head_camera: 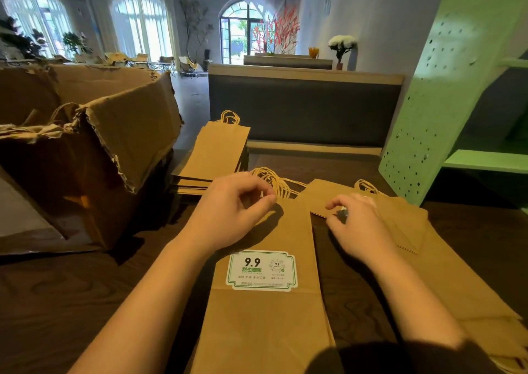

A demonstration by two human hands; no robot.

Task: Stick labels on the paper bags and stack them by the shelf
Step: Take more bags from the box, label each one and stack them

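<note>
Head view: the labelled paper bag (265,316) lies flat on the table (85,302), its long axis running straight away from the person, twine handles (274,182) at the far end. The left hand (234,205) sits over that far end, fingers curled; whether it pinches anything I cannot tell. The right hand (357,222), just right of the bag, is curled too, its grip unclear. The green shelf (428,111) stands beyond the bag to its right, nearer the right hand.
</note>
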